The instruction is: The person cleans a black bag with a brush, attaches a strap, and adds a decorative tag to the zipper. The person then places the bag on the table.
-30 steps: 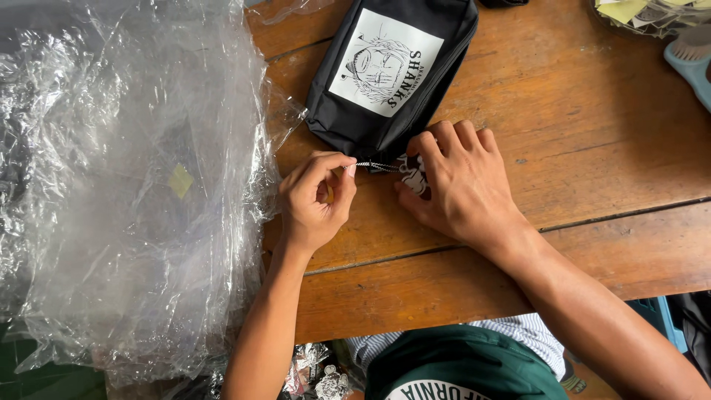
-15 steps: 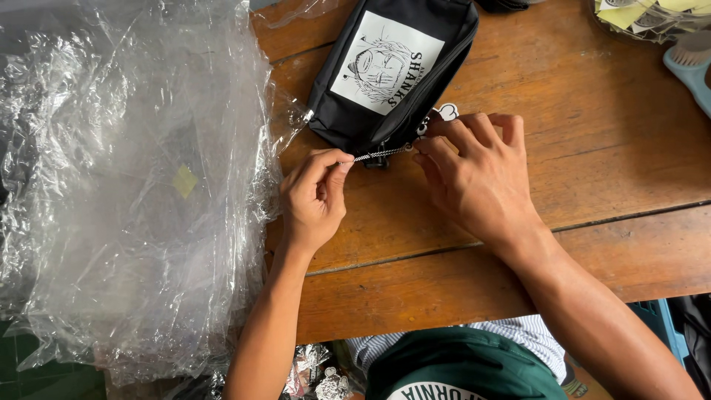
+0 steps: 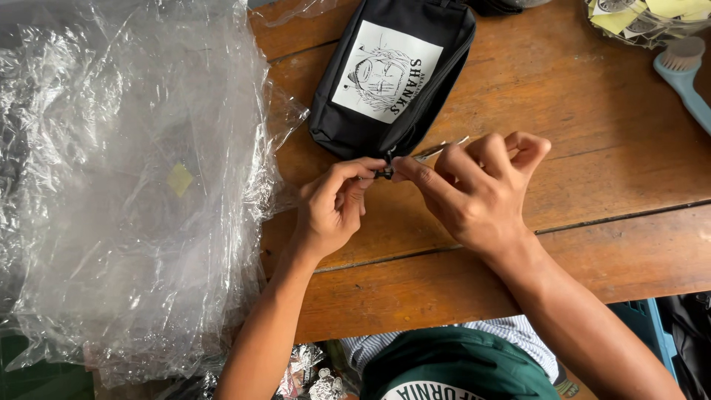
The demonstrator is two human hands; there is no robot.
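A black zip pouch (image 3: 392,78) with a white printed panel lies on the wooden table (image 3: 592,170). My left hand (image 3: 333,207) pinches the small dark zipper pull (image 3: 384,173) at the pouch's near corner. My right hand (image 3: 478,192) meets it there, fingers closed on a thin silvery metal piece (image 3: 443,148) that sticks out toward the pouch. What hangs on that piece is hidden by my fingers.
A big heap of crumpled clear plastic bags (image 3: 126,185) covers the left side. At the far right lie a light blue brush (image 3: 685,74) and a clear bag of yellow and white tags (image 3: 652,18). Small shiny charms (image 3: 311,378) sit below the table edge.
My right hand has lifted off the table and shifted right and up, raising the metal piece to the zipper pull. My left hand has stayed pinched at the same spot.
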